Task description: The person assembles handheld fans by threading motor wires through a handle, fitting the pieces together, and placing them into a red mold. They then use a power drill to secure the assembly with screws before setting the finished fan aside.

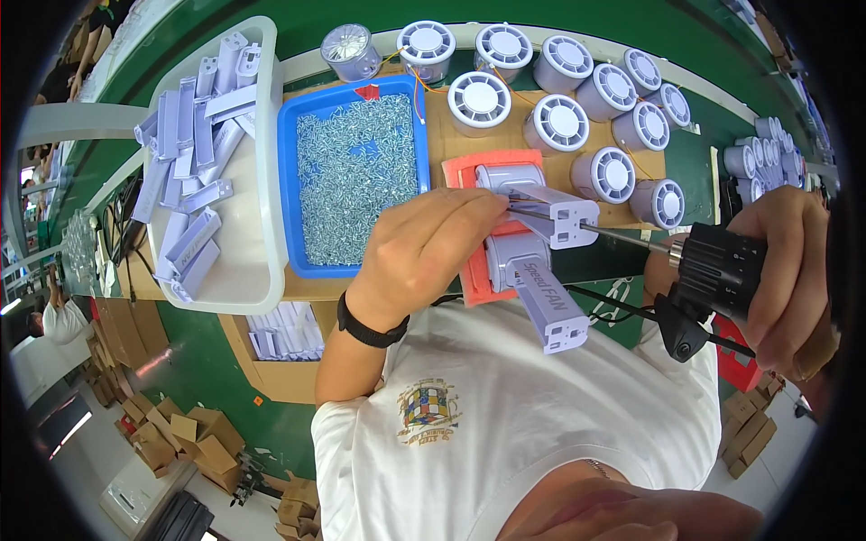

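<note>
My right hand [783,284] is wrapped around a black electric screwdriver [722,269]. Its long thin bit [627,238] points left and enters the end of a lavender plastic handle [572,222] on a fan body. On the handle's far side, the fingers of my left hand [424,248] are pinched together near the bit's tip; whatever they hold is hidden. That fan body [510,177] lies on a pink foam pad [471,165]. Beside it, nearer me, a second fan body [516,261] with a lavender handle [548,308] rests on the same pad.
A blue tray [284,180] of small screws stands left of the pad. Further left, a white bin [271,261] contains loose lavender handles [189,243]. Several round fan units [480,101] with orange wires stand at the back and right. Below the table edge sits a cardboard box [284,370].
</note>
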Demonstrator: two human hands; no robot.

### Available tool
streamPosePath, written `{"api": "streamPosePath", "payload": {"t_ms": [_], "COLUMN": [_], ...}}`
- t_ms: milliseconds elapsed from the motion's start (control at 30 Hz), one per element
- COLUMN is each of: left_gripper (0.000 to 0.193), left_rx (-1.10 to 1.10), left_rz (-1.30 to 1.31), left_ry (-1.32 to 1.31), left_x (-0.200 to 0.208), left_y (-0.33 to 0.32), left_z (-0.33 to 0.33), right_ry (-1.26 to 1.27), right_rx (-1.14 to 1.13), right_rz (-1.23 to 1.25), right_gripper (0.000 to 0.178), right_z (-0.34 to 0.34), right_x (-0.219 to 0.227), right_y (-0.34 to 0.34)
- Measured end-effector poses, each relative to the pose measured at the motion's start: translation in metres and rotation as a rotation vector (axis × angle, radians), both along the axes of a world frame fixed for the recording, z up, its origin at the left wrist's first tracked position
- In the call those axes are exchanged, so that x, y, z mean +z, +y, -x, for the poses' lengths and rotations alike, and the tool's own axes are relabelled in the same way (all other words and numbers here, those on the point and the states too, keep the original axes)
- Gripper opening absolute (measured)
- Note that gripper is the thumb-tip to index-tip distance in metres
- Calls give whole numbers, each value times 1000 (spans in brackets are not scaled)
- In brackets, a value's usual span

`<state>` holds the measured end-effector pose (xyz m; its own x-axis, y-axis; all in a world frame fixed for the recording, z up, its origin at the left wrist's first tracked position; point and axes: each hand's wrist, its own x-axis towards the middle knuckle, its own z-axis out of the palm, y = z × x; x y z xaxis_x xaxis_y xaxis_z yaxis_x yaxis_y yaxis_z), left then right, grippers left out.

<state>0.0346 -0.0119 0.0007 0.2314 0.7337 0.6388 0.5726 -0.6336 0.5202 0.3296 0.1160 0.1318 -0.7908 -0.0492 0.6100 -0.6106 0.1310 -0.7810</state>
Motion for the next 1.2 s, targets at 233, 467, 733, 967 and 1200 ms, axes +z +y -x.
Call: {"api": "streamPosePath", "payload": {"t_ms": [233, 467, 733, 967, 1200], "left_gripper": [28, 31, 42, 40, 40], "left_rx": [-8, -38, -115, -34, 54], "left_rz": [-16, -38, -29, -48, 149], "left_ry": [5, 88, 198, 152, 221], "left_x": [-2, 5, 13, 2, -1], "left_y": [0, -1, -1, -6, -14], "left_z": [1, 0, 3, 2, 6], "right_ry": [-47, -27, -26, -64, -173], "right_rx": [4, 20, 36, 58, -8], "right_rz": [32, 27, 13, -9, 39], "right_gripper": [34, 31, 28, 25, 21], "right_z": [-1, -5, -4, 2, -29], "right_x": [1, -1, 2, 6, 0], "right_y": [-2, -3, -7, -10, -9]}}
